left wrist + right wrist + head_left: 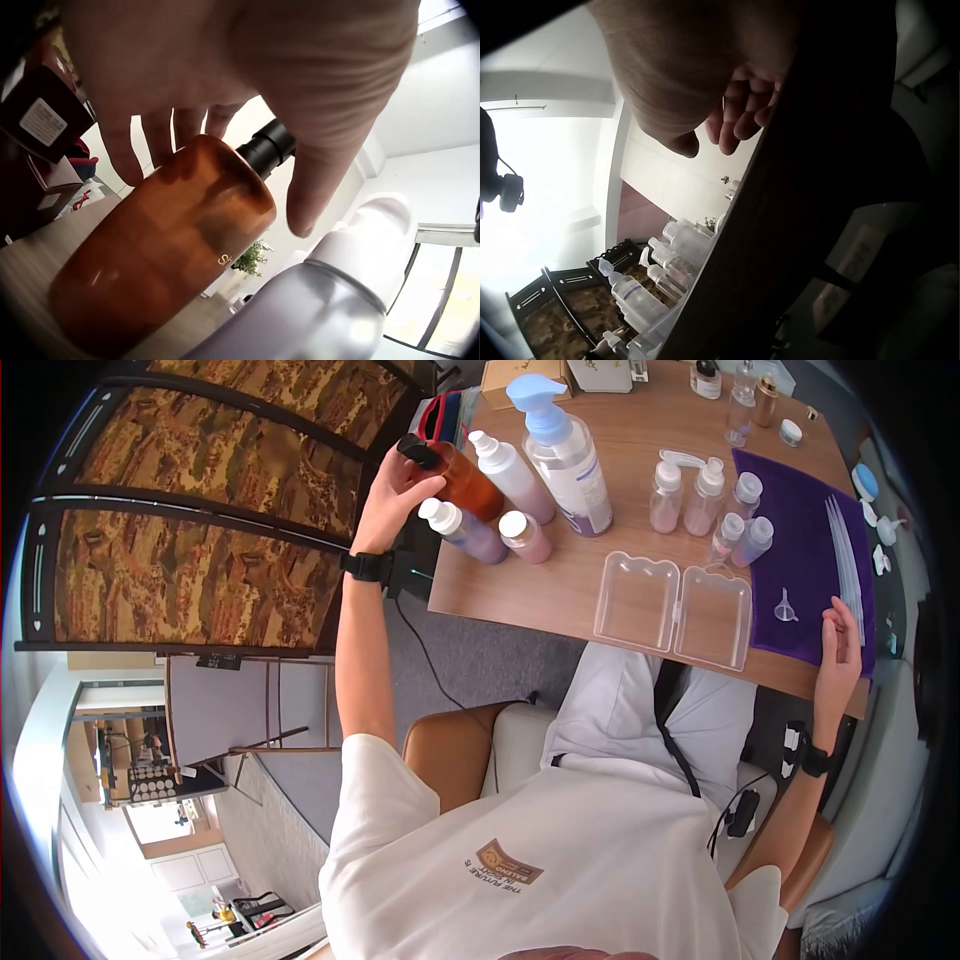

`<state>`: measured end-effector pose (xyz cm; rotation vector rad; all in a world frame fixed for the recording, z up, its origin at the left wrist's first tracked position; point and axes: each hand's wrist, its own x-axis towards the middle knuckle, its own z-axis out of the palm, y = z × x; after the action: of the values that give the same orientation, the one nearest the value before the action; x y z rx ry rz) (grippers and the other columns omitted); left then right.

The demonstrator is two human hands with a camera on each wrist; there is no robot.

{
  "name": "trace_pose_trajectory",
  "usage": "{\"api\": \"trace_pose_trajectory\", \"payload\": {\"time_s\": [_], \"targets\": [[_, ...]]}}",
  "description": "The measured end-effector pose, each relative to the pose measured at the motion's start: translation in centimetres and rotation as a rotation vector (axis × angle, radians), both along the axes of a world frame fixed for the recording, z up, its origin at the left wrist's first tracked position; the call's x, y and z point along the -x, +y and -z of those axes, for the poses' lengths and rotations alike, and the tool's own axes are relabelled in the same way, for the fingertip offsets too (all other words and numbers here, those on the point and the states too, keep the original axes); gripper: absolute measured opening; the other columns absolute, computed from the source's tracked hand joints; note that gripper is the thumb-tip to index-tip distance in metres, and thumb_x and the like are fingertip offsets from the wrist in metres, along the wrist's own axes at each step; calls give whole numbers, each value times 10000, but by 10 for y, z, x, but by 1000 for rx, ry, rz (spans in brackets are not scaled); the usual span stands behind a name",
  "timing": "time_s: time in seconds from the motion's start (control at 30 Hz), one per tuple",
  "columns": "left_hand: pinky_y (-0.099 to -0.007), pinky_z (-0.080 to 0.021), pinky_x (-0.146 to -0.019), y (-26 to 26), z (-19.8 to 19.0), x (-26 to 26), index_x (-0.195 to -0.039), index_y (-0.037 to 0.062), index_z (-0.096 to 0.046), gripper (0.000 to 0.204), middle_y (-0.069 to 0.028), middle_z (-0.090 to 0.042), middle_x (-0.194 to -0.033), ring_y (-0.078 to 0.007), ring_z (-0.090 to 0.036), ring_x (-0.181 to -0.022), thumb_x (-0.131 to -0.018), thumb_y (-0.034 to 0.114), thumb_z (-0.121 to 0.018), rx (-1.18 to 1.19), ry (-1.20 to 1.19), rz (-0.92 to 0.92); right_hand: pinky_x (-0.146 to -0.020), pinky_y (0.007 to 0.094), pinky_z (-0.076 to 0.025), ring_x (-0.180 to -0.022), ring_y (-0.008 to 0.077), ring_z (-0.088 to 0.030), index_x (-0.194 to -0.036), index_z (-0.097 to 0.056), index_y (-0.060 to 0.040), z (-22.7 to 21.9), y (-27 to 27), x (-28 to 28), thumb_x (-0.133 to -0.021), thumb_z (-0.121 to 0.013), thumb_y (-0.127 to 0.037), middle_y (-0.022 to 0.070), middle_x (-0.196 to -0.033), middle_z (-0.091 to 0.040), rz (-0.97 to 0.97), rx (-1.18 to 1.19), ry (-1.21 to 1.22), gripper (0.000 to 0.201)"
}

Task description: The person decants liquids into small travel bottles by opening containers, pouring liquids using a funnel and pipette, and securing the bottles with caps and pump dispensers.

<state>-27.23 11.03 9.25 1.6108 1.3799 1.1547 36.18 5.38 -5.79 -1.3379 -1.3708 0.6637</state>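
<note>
My left hand [385,505] spreads around the upper part of an amber bottle [472,485] with a black pump top [268,148]. In the left wrist view the fingers reach behind the bottle's shoulder, and a gap shows between thumb and glass. Close by stand a white pump bottle [515,480], a lilac bottle with a white cap [470,535] and a small pink bottle [527,540]. My right hand [842,645] lies at the table's near right corner, fingers loosely bent and holding nothing, beside long clear strips [846,560] on a purple cloth [800,550].
A large clear bottle with a blue pump [570,465] stands near several small travel bottles [705,500]. An opened clear plastic case [602,600] lies at the table's front edge. A small funnel [786,607] sits on the cloth. Cartons [520,382] and jars [706,380] are at the back.
</note>
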Motion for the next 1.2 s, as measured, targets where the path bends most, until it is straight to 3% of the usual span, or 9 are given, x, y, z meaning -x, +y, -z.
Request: {"api": "trace_pose_trajectory", "payload": {"time_s": [0.13, 0.23, 0.83, 0.93, 1.03, 1.13, 1.17, 1.2], "targets": [[-354, -520, -1065, 0, -1, -3, -1571, -9, -388, 788, -118, -597, -1409, -203, -625, -1262, -895, -4, -791, -36, -49, -12, -1005, 238, -474, -1103, 97, -614, -1411, -641, -28, 0, 0, -1, -1094, -594, -90, 26, -1171, -654, 0, 4, -17, 327], [-360, -464, -1126, -4, -8, -8, -1619, 5, -353, 821, -122, -570, -1465, -232, -578, -1350, -907, -4, -761, 16, -17, 16, -1006, 240, -474, -1102, 100, -618, -1411, -641, -27, -1, -1, 0, -1096, -591, -92, 28, -1175, -656, 1, 12, -15, 325], [-380, -429, -1172, -2, -2, -3, -1625, 10, -347, 815, -157, -551, -1518, -245, -553, -1387, -911, -13, -740, 57, -15, 66, -1010, 247, -484, -1105, 106, -633, -1403, -650, -29, -4, -2, 1, -1092, -599, -92, 38, -1188, -675, 11, 25, -25, 322], [-377, -507, -1103, 0, 0, -3, -1590, -9, -383, 822, -139, -592, -1435, -228, -612, -1292, -878, -53, -791, 25, -69, 75, -1009, 245, -484, -1105, 104, -633, -1402, -652, -30, -4, -2, 1, -1092, -600, -94, 37, -1189, -676, 10, 23, -15, 321], [-372, -500, -1107, 0, 0, -2, -1596, 0, -380, 814, -134, -587, -1455, -224, -609, -1296, -888, -59, -777, 30, -70, 87, -984, 236, -484, -1094, 95, -627, -1395, -655, -30, -5, -1, 2, -1090, -603, -96, 29, -1178, -673, 14, 15, -52, 316], [-374, -406, -1187, 0, 3, 0, -1619, 3, -355, 801, -135, -553, -1516, -231, -548, -1392, -916, -21, -738, 48, -81, 107, -941, 223, -483, -1061, 84, -619, -1383, -660, -30, -15, -6, 12, -1088, -605, -92, 19, -1155, -668, 24, 22, -28, 306], [-341, -478, -1110, 1, 5, 1, -1610, 22, -372, 804, -124, -571, -1501, -217, -598, -1330, -904, -82, -743, 36, -132, 111, -902, 212, -480, -1020, 75, -614, -1379, -659, -32, -14, -5, 13, -1085, -610, -90, 10, -1134, -662, 27, 31, 4, 304], [-350, -470, -1120, 3, 7, 2, -1606, 17, -372, 796, -129, -569, -1504, -225, -594, -1339, -907, -75, -741, 23, -128, 123, -893, 211, -481, -1000, 73, -613, -1376, -659, -31, -14, -5, 14, -1081, -615, -85, 10, -1128, -662, 20, 13, 1, 303]]}}
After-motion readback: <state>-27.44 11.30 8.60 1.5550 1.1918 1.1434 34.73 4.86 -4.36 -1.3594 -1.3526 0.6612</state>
